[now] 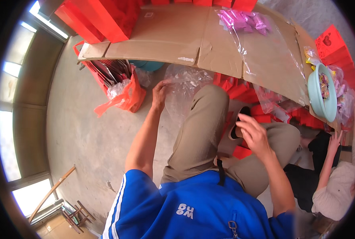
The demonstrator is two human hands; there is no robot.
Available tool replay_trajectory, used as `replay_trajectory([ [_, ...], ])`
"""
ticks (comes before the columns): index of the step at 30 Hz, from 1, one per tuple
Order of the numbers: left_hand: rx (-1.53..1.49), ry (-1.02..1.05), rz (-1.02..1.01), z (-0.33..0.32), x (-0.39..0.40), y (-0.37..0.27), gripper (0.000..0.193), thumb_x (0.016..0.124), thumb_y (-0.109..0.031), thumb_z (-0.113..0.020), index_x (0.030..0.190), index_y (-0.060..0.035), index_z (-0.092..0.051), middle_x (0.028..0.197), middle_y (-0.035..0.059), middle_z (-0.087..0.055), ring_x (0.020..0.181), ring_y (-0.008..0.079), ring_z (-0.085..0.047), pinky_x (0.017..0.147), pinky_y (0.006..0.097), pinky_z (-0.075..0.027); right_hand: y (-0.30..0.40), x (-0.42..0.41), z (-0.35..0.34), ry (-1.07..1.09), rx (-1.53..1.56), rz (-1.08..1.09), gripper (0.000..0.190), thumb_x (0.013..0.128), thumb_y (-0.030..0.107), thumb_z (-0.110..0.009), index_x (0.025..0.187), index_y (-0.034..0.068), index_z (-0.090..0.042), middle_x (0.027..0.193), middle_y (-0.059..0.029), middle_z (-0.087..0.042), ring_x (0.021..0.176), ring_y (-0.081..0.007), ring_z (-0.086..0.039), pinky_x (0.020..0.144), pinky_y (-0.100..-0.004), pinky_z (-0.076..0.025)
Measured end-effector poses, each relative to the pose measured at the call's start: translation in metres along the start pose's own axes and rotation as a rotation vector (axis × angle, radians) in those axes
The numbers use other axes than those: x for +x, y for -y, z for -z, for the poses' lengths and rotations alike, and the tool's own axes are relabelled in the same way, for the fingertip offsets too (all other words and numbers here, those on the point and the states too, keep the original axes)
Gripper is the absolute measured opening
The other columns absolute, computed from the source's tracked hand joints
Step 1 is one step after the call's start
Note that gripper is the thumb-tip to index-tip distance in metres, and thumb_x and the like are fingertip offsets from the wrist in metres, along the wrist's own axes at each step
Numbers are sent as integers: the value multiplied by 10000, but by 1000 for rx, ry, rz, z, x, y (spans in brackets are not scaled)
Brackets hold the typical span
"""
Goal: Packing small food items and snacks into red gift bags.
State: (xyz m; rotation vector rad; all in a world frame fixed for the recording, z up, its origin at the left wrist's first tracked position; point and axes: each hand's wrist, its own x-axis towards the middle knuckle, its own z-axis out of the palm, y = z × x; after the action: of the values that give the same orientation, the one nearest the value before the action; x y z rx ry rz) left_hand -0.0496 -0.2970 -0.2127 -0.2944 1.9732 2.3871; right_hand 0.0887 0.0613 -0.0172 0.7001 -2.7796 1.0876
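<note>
Between the fingertips of my left hand [159,95] is the edge of a large clear plastic bag [180,92], which hangs down beside my left knee under the table's front edge. My right hand [253,134] is held above my lap, its fingers apart and nothing in it. In front of me a cardboard sheet [165,28] covers the table. A clear plastic bag of pink wrapped packets [246,22] lies on it. Red paper bags [111,18] stand at the far left of the cardboard.
A red plastic bag [132,95] of flat folded items stands on the floor. More red paper bags [237,89] lie under the table. At the right is a pale blue basin [312,92] of small wrapped sweets. Another person [334,185] sits at right. A wooden stool [78,216] stands behind left.
</note>
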Motion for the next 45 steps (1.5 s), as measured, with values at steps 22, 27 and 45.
replay_trajectory([
  [22,-142,-12,210,58,76,91,296,861,-94,-588,1155,-69,-580,1014,26,-630,852,117,-587,733,298,-499,-130,146,-202,224,614,-605,191,872,153,-541,876,-12,-637,805,-58,-654,793,-116,-644,723,-258,-498],
  [27,-548,-520,305,107,132,146,297,859,-102,-591,1152,-64,-563,1014,37,-616,857,146,-589,728,305,-505,-143,130,-211,141,619,-682,199,847,185,-588,876,-4,-642,824,-40,-651,831,-99,-617,768,-250,-471],
  [45,-972,-1002,252,107,135,184,309,848,-165,-623,1120,-51,-531,984,89,-575,872,263,-604,653,357,-533,-120,129,-171,115,690,-821,162,854,82,-559,970,-29,-576,838,-66,-616,754,-148,-618,719,-275,-494],
])
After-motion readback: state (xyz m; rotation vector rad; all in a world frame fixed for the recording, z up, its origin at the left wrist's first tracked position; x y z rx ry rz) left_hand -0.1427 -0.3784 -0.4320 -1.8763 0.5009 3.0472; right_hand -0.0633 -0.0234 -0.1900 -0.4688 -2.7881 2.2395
